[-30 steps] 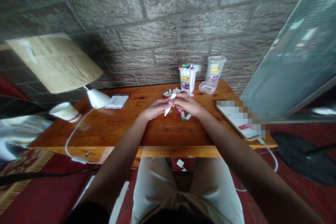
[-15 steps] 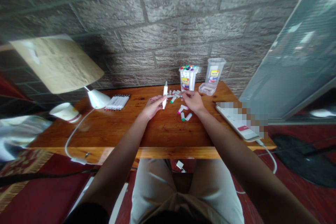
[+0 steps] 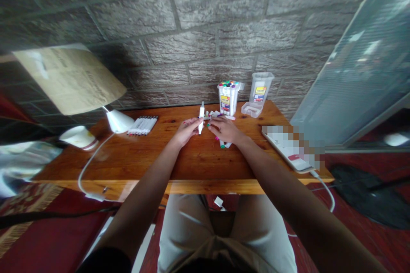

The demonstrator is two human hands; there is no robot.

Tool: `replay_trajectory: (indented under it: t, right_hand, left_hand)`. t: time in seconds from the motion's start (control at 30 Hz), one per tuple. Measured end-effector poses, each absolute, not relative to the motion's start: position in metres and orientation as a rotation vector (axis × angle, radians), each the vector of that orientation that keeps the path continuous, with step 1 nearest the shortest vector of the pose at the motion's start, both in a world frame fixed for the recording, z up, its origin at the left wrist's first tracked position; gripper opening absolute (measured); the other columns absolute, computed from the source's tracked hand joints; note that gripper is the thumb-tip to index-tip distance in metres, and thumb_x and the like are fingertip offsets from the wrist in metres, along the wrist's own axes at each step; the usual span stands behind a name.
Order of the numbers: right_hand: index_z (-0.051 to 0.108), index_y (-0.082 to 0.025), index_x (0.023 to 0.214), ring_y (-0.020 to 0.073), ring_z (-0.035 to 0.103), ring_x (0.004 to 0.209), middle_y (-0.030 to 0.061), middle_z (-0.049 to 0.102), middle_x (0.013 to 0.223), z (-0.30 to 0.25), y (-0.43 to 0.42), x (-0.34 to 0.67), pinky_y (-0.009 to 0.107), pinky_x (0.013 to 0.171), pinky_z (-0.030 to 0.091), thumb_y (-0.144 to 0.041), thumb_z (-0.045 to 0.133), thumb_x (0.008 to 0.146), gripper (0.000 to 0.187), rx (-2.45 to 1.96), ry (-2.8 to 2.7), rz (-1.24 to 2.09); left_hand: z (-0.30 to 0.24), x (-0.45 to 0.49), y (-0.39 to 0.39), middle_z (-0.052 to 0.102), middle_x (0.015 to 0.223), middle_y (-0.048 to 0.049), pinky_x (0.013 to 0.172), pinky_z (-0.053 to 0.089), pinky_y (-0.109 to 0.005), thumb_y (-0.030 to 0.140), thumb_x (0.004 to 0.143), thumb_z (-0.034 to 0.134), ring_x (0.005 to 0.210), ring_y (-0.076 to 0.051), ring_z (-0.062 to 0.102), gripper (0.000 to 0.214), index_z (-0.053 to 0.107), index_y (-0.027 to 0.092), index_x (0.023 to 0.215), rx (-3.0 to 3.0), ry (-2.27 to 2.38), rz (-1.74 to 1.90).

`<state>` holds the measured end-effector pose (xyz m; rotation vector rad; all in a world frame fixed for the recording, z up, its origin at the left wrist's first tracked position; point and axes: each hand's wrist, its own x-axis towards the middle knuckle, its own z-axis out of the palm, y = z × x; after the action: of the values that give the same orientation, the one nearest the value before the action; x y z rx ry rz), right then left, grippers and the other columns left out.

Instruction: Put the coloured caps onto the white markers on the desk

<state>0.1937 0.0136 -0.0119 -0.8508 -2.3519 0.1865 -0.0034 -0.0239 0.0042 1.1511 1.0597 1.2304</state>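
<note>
1. While a lamp (image 3: 118, 121) stands on the worktop's (image 3: 205, 164) left part, a row of pens (image 3: 142, 125) lies just beside its base.
2. The left hand (image 3: 188, 131) has its grip closed around a white marker (image 3: 201, 113), held nearly upright, nib up.
3. The right hand (image 3: 226, 130) reaches over scattered caps (image 3: 222, 145), fingertips at a green-ended cap (image 3: 209, 125); whether its grip has closed on that, I cannot tell.
4. Behind it stands a clear container (image 3: 225, 104) of markers.
5. Farther right come an open clear box (image 3: 261, 87) and a flat device (image 3: 282, 147).
</note>
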Motion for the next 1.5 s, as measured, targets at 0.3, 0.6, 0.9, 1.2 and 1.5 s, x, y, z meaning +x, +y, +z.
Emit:
replay_trajectory:
  t: [0.3,0.6,0.9,1.2,1.5]
  right_hand:
    - [0.072,-0.015,0.112,0.0251,0.064,0.109,0.0135,0.072,0.115,-0.011,0.015,0.198,0.039,0.102,0.045,-0.030,0.055,0.096,0.027,-0.974,-2.299,0.147]
    - [0.078,-0.021,0.091,0.0192,0.071,0.088,0.0060,0.078,0.095,-0.004,0.012,0.204,0.028,0.084,0.052,-0.022,0.063,0.089,0.015,-1.332,-2.113,0.350]
    - [0.072,-0.019,0.085,0.0189,0.073,0.087,0.0042,0.078,0.091,-0.010,0.015,0.205,0.030,0.084,0.055,-0.021,0.070,0.083,0.003,-1.310,-1.912,0.595]
    - [0.073,-0.015,0.104,0.0211,0.071,0.094,0.0109,0.075,0.103,-0.012,0.015,0.190,0.037,0.092,0.054,-0.018,0.062,0.088,0.019,-0.776,-1.935,0.625]
    - [0.075,-0.019,0.098,0.0185,0.070,0.092,0.0071,0.076,0.101,-0.008,0.008,0.189,0.034,0.086,0.054,-0.024,0.062,0.088,0.017,-0.630,-1.865,0.802]
  left_hand:
    - [0.004,-0.003,-0.023,0.065,0.068,-0.0002,0.055,0.038,-0.019,0.056,0.062,0.085,0.059,-0.008,0.054,0.047,0.073,0.014,0.079,1.169,1.065,1.219]
    - [0.004,-0.004,-0.023,0.068,0.071,-0.0002,0.055,0.040,-0.017,0.055,0.059,0.087,0.062,-0.008,0.057,0.048,0.074,0.016,0.083,1.139,1.078,1.231]
    - [0.007,-0.004,-0.020,0.074,0.078,-0.0044,0.058,0.042,-0.021,0.045,0.066,0.087,0.065,-0.012,0.064,0.039,0.071,0.016,0.087,1.011,1.046,1.281]
    - [0.008,-0.011,-0.017,0.078,0.094,-0.0059,0.073,0.048,-0.023,0.027,0.078,0.076,0.082,-0.013,0.069,0.020,0.065,0.018,0.093,0.883,0.989,1.371]
    - [0.010,-0.015,-0.018,0.076,0.113,-0.0065,0.077,0.048,-0.022,0.021,0.079,0.072,0.096,-0.013,0.069,0.020,0.067,0.019,0.098,0.858,0.928,1.459]
